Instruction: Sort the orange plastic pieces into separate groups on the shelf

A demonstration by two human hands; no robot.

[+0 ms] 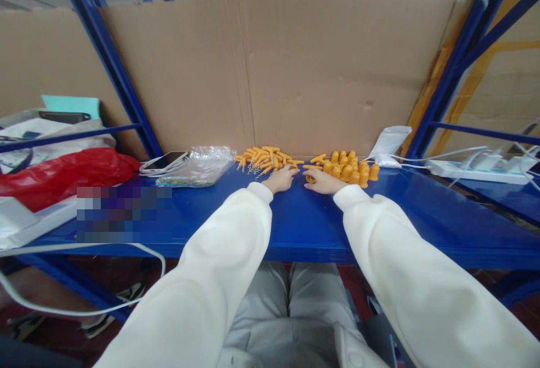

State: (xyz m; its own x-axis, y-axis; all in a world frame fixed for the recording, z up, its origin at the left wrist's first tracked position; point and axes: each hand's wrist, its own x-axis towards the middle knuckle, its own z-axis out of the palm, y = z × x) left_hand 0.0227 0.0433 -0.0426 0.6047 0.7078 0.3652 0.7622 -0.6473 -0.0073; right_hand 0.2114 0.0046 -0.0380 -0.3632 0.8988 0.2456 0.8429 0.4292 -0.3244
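Observation:
Two heaps of small orange plastic parts lie on the blue shelf [236, 210] against the cardboard back wall. The left heap [266, 158] holds long thin pieces with little metal chains. The right heap [350, 166] holds short rounded caps. My left hand [283, 179] rests at the near edge of the left heap, fingers curled on an orange piece. My right hand [321, 181] lies just left of the caps, fingers pinched on an orange piece [311, 178]. Both arms wear white sleeves.
A clear plastic bag [202, 165] and a phone [165, 160] lie left of the heaps. A red bag [63, 174] is farther left. A white pouch [390, 142], a power strip [476, 168] and cables sit on the right. Blue rack posts [453, 70] stand at either side.

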